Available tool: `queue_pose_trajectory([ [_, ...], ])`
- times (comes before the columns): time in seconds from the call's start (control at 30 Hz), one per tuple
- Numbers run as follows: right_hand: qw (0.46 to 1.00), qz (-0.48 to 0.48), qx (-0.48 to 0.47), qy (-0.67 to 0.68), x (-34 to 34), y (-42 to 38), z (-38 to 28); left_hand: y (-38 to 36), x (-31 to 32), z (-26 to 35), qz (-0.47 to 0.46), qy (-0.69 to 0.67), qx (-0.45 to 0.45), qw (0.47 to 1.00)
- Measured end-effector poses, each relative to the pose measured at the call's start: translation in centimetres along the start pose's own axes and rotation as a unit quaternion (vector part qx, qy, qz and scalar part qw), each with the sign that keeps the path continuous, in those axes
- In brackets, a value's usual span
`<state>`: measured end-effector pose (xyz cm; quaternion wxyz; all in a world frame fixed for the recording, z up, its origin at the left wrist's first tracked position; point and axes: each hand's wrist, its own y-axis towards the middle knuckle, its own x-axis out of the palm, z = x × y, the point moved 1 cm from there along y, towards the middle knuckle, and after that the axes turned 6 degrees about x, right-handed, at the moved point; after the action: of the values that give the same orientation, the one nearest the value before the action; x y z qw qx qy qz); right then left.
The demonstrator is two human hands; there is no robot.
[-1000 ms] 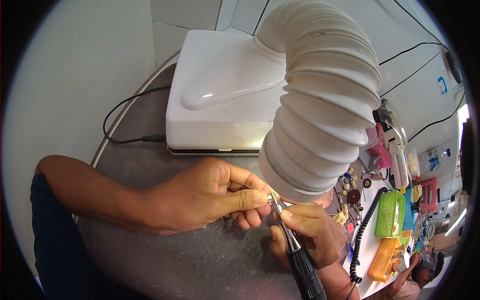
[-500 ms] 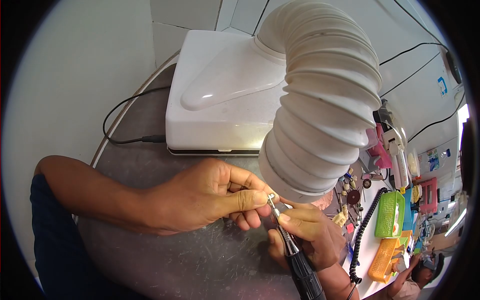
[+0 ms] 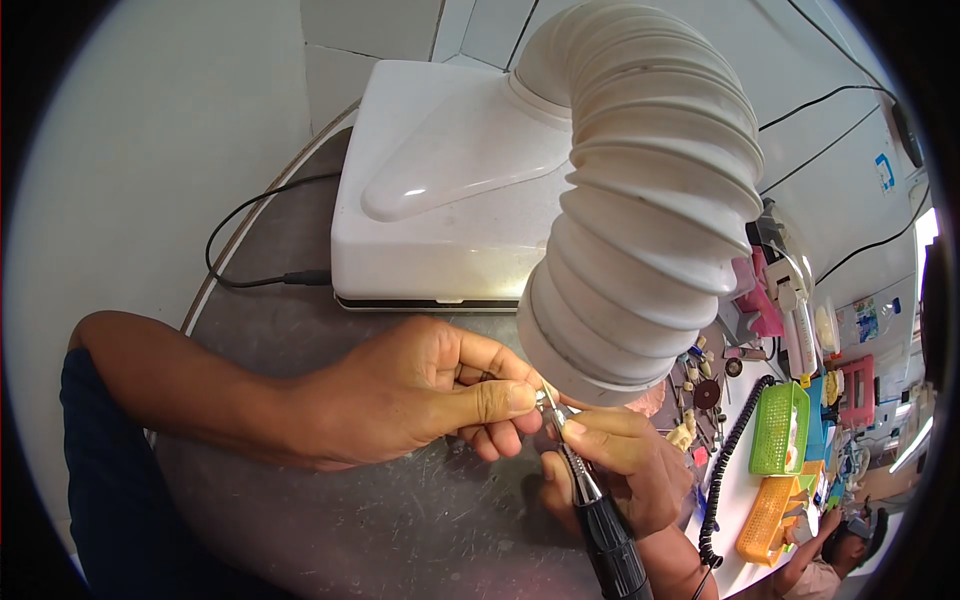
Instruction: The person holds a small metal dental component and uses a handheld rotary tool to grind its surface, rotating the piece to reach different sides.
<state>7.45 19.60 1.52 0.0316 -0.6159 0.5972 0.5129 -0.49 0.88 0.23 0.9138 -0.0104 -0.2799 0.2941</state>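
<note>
My left hand is closed, its thumb and forefinger pinching a small, shiny piece too small to name. In my right hand is a rotary handpiece with a black body and a silver front end, held like a pen. The handpiece's tip points up and left and meets the small piece, or lies right beside it; the fingers partly hide this spot. Both hands are close together below the mouth of a white ribbed hose.
A white dust extractor box stands behind my hands on the grey table. To the right are several small burs and discs, a coiled black cord, a green basket and an orange basket. Another person sits at far right.
The handpiece and my right hand have shifted slightly, its tip now standing a little differently against the small piece. My left hand stays almost still.
</note>
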Motion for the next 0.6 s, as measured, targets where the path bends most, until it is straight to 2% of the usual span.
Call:
queue_pose_trajectory([
  [0.07,1.000,0.006,0.014,-0.006,0.0,0.0,0.0,0.0,0.0,0.0,-0.006,0.011,0.010,1.000],
  [0.17,1.000,-0.005,-0.013,0.007,0.0,-0.1,0.1,0.0,0.0,-0.1,-0.011,0.008,0.015,1.000],
  [0.27,1.000,-0.008,0.011,-0.017,-0.3,0.1,-0.5,0.0,-0.1,-0.1,-0.014,0.017,0.022,1.000],
  [0.33,0.998,-0.008,0.069,0.003,-0.4,-0.2,-0.8,0.0,0.0,0.0,-0.011,0.027,0.019,0.999],
  [0.43,0.999,-0.017,0.026,0.019,-0.3,-0.1,-0.3,0.0,-0.1,0.0,0.012,-0.001,-0.003,1.000],
  [0.6,0.999,-0.017,0.041,0.013,-0.4,-0.1,-0.6,0.1,0.1,0.0,0.020,0.000,-0.007,1.000],
])
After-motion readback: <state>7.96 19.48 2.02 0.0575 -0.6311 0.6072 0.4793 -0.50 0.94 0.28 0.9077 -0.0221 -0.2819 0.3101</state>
